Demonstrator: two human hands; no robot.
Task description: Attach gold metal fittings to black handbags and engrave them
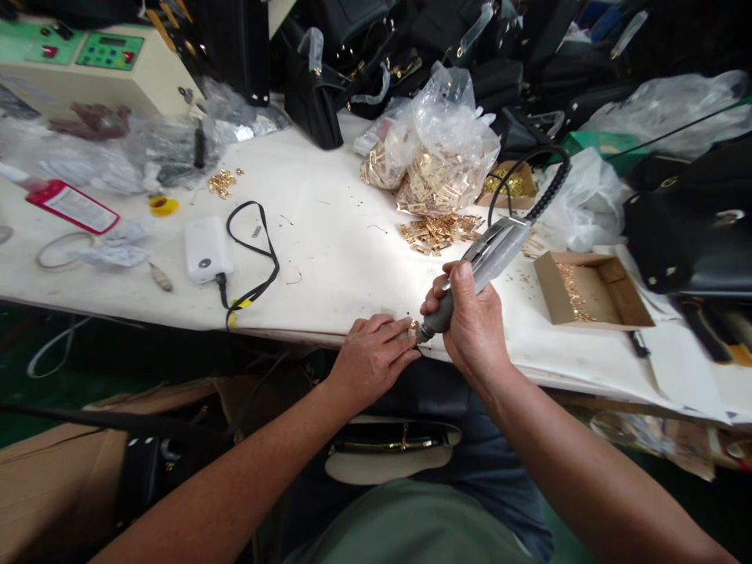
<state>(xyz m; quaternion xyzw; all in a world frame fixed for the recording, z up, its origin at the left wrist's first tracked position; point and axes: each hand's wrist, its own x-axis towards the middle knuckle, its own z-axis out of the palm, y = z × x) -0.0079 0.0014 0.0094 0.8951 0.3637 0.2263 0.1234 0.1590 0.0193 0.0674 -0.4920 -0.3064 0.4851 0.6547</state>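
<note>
My right hand has its fingers wrapped around the electric screwdriver, whose long axis slants from far right down to near left. Its tip meets the small gold fitting at the near edge of the tabletop. That fitting lies just right of my left hand, the nearer one, fingertips right beside it; whether they pinch it or only steady it, I can't tell.
</note>
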